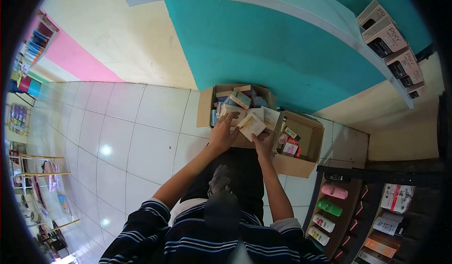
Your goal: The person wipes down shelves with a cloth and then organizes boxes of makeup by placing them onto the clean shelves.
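Note:
My right hand (263,144) pinches a small cream-coloured box (252,126) by its lower corner, over the front of an open cardboard carton (204,107). Just to its left is my left hand (223,134), thumb and fingers apart, fingertips at the pale packages in the carton. Small boxes fill that carton, among them a blue-and-tan box (240,99) lying tilted on top. A second open carton (308,139) stands to the right, holding several small red, pink and black items.
A teal wall (263,47) rises behind the cartons, with a white shelf (282,2) bearing PIXY boxes (388,38) above. At lower right, a dark rack (346,217) holds bottles and packages. White floor tiles (141,137) spread left towards other shelves.

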### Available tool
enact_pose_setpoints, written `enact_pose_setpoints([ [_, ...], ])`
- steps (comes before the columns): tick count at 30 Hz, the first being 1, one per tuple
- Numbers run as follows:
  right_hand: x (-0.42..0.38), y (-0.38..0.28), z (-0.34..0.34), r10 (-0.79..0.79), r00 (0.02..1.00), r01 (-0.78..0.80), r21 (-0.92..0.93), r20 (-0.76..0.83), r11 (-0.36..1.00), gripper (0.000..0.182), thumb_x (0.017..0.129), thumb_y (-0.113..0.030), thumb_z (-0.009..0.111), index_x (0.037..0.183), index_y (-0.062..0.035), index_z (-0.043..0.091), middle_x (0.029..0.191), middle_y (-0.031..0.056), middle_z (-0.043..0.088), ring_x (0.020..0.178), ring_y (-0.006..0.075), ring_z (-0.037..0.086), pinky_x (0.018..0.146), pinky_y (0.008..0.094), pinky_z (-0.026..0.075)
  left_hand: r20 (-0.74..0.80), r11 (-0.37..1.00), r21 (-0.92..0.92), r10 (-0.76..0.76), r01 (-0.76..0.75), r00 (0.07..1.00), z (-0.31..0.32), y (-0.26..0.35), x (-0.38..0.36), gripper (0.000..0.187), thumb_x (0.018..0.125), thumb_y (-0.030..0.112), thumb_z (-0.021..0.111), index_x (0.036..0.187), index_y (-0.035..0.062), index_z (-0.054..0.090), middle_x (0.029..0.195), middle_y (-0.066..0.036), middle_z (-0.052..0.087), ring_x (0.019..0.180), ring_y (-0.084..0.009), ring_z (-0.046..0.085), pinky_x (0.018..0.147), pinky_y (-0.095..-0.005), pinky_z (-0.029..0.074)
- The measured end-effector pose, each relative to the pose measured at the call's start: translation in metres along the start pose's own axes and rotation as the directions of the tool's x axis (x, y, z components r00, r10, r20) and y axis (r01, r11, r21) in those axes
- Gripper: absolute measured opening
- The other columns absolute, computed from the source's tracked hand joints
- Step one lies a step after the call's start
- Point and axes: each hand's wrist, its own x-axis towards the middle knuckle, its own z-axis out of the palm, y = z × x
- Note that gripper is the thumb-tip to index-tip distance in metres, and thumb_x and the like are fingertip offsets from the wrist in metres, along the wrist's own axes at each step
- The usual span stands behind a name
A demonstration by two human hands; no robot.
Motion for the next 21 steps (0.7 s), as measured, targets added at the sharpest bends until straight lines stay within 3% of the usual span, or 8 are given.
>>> enact_pose_setpoints([
  [6, -0.014, -0.083, -0.028, -0.321, 0.921, 0.334, -0.023, 0.221, 0.942, 0.032, 0.078, -0.016, 0.065, 0.1, 0.0032, 0.052, 0.092, 0.0123, 0.057, 0.086, 0.0186, 0.058, 0.076, 0.0298, 0.046, -0.052, 0.938, 0.141, 0.325, -0.315, 0.944, -0.017, 0.015, -0.001, 0.051, 0.075, 0.014, 0.06, 0.121, 0.0028, 0.04, 0.108, -0.02, 0.051, 0.106, -0.0364, 0.046, 0.088, -0.0404, 0.038],
  [9, -0.032, -0.184, -0.036, -0.448, 0.779, 0.511, -0.031, 0.438, 0.859, 0.033, 0.081, -0.015, 0.062, 0.107, 0.0028, 0.052, 0.1, 0.0114, 0.057, 0.092, 0.0181, 0.057, 0.08, 0.0305, 0.046, 0.112, 0.973, -0.188, 0.155, -0.132, 0.982, -0.058, 0.048, 0.004, 0.042, 0.075, 0.013, 0.066, 0.11, -0.0009, 0.048, 0.103, -0.018, 0.056, 0.099, -0.0315, 0.054, 0.085, -0.0368, 0.041],
  [11, -0.044, -0.233, -0.03, -0.432, 0.819, 0.386, 0.196, 0.378, 0.902, 0.033, 0.08, -0.011, 0.063, 0.108, 0.0006, 0.051, 0.105, 0.01, 0.055, 0.097, 0.0185, 0.055, 0.082, 0.0331, 0.047, 0.06, 0.954, -0.269, 0.154, -0.132, 0.986, -0.102, 0.086, 0.008, 0.04, 0.074, 0.011, 0.067, 0.109, -0.0009, 0.05, 0.1, -0.015, 0.058, 0.097, -0.0268, 0.056, 0.084, -0.0351, 0.042],
  [13, -0.058, -0.291, -0.014, -0.598, 0.772, 0.531, 0.297, 0.217, 0.794, 0.036, 0.078, -0.007, 0.064, 0.111, -0.0003, 0.05, 0.106, 0.0096, 0.055, 0.1, 0.0182, 0.054, 0.083, 0.0348, 0.047, -0.016, 0.816, -0.57, 0.108, -0.098, 0.994, -0.142, 0.121, 0.012, 0.038, 0.075, 0.006, 0.068, 0.108, -0.0003, 0.051, 0.101, -0.009, 0.059, 0.1, -0.0154, 0.054, 0.087, -0.0321, 0.042],
  [14, -0.06, -0.316, -0.011, -0.623, 0.733, 0.539, 0.326, 0.272, 0.777, 0.036, 0.078, -0.006, 0.064, 0.111, 0.0001, 0.05, 0.106, 0.0097, 0.056, 0.099, 0.0181, 0.055, 0.083, 0.0352, 0.047, -0.109, 0.727, -0.655, 0.179, -0.206, 0.978, -0.167, 0.14, 0.017, 0.036, 0.075, 0.008, 0.067, 0.106, 0.0003, 0.05, 0.096, -0.006, 0.057, 0.096, -0.0128, 0.053, 0.084, -0.0292, 0.043],
  [17, -0.047, -0.385, 0.012, -0.802, 0.536, 0.744, 0.301, 0.265, 0.597, 0.038, 0.076, -0.004, 0.065, 0.11, 0.0027, 0.049, 0.1, 0.0095, 0.058, 0.095, 0.0171, 0.056, 0.081, 0.0339, 0.048, -0.333, 0.741, -0.417, 0.413, -0.525, 0.848, -0.233, 0.173, 0.049, 0.038, 0.075, 0.005, 0.066, 0.108, -0.0006, 0.05, 0.101, -0.007, 0.058, 0.095, -0.0126, 0.054, 0.084, -0.0296, 0.045],
  [19, -0.02, -0.428, 0.037, -0.855, 0.427, 0.745, 0.421, 0.295, 0.518, 0.035, 0.073, -0.002, 0.066, 0.104, 0.0033, 0.052, 0.092, 0.0114, 0.062, 0.087, 0.017, 0.06, 0.077, 0.0311, 0.048, -0.359, 0.731, -0.371, 0.456, -0.573, 0.815, -0.272, 0.186, 0.081, 0.038, 0.075, 0.003, 0.065, 0.108, -0.0027, 0.05, 0.096, -0.009, 0.06, 0.09, -0.0137, 0.057, 0.079, -0.0298, 0.047],
  [21, 0.009, -0.465, 0.061, -0.833, 0.393, 0.812, 0.277, 0.39, 0.513, 0.037, 0.071, -0.002, 0.068, 0.103, 0.0046, 0.05, 0.086, 0.0124, 0.062, 0.081, 0.0149, 0.059, 0.069, 0.0265, 0.047, -0.415, 0.808, -0.17, 0.461, -0.564, 0.785, -0.3, 0.185, 0.117, 0.036, 0.072, 0.009, 0.069, 0.103, -0.0026, 0.054, 0.09, -0.012, 0.062, 0.084, -0.017, 0.059, 0.074, -0.0297, 0.048],
])
